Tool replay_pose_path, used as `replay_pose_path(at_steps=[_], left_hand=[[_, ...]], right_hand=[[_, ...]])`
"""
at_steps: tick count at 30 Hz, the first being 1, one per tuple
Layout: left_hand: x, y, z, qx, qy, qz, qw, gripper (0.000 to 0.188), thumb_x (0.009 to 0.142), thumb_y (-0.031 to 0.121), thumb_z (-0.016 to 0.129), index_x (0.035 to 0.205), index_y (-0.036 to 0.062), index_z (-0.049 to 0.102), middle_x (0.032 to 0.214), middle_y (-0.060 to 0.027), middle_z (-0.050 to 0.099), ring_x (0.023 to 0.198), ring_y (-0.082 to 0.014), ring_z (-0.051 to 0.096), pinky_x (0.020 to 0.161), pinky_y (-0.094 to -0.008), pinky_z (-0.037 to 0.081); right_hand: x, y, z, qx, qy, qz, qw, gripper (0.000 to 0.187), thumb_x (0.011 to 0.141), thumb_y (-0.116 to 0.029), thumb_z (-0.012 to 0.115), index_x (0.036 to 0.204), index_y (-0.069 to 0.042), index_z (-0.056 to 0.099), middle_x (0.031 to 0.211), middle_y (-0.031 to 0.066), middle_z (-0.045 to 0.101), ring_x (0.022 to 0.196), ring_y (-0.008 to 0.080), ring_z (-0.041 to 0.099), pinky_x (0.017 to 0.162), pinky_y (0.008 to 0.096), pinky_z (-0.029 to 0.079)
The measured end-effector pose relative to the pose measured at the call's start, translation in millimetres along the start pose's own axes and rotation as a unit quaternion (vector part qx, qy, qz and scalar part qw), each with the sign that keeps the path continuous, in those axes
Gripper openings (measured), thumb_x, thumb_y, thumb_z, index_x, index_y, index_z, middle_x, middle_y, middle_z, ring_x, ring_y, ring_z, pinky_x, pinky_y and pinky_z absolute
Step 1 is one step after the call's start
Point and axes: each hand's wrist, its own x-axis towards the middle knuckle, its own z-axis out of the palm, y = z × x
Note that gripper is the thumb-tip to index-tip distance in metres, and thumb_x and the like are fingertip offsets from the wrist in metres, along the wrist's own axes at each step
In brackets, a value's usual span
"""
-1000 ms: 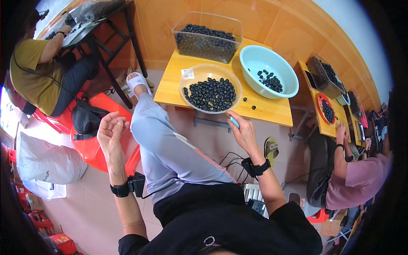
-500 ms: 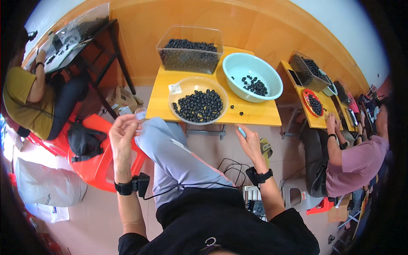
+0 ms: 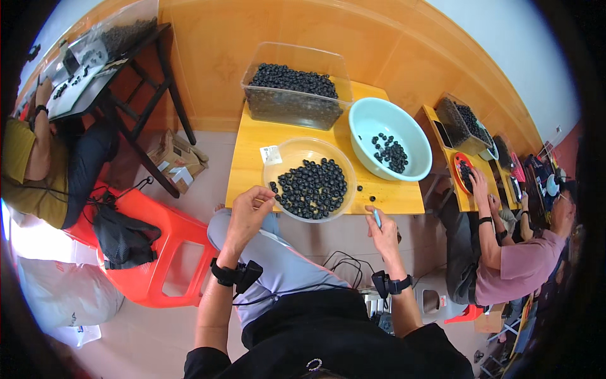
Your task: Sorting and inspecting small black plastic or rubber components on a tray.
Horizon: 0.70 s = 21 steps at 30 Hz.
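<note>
A shallow, clear round dish [image 3: 284,158] full of small black bead-like pieces [image 3: 314,189] stands at the near side of the yellow table [image 3: 243,174]. My left hand [image 3: 251,211] is at the dish's near-left rim, its fingers curled and thumb drawn toward them. Whatever may lie between those fingertips is too small to make out. My right hand [image 3: 384,237] is below the table's front edge, closed round a slim light-blue stick-like tool [image 3: 377,218]. Two loose black pieces, one of them a near bead [image 3: 372,198], lie on the table right of the dish.
Behind the dish stands a clear rectangular bin [image 3: 293,107] heaped with black pieces. A pale blue basin [image 3: 420,126] with some more is at its right. Co-workers sit at both sides, by a black table [image 3: 142,60] and another yellow table [image 3: 464,199]. A red stool [image 3: 145,278] is at left.
My left hand has moved forward and right, from above my knee to the dish's rim. The right hand still holds the blue tool, now a little lower in view. The view has shifted slightly.
</note>
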Motion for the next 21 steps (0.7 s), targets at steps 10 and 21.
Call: replay_pose_path(at_steps=[10, 21], left_hand=[[18, 18, 28, 0.101, -0.099, 0.053, 0.988, 0.016, 0.078, 0.007, 0.063, 0.093, 0.0003, 0.059, 0.078, -0.0130, 0.061, 0.070, -0.0218, 0.061, 0.066, -0.0319, 0.049], [39, -10, 89, 0.319, -0.101, 0.077, 0.939, 0.020, 0.073, 0.007, 0.064, 0.091, 0.0086, 0.056, 0.087, -0.0139, 0.052, 0.081, -0.0372, 0.055, 0.069, -0.0450, 0.044]], right_hand=[[63, -13, 41, 0.187, -0.035, 0.053, 0.980, 0.053, 0.083, -0.011, 0.057, 0.132, 0.000, 0.038, 0.082, 0.0079, 0.058, 0.061, 0.0123, 0.056, 0.054, 0.0269, 0.044], [59, 7, 61, 0.244, -0.022, 0.095, 0.965, 0.052, 0.079, -0.005, 0.057, 0.128, 0.002, 0.042, 0.098, 0.0090, 0.058, 0.075, 0.0140, 0.054, 0.064, 0.0259, 0.047]])
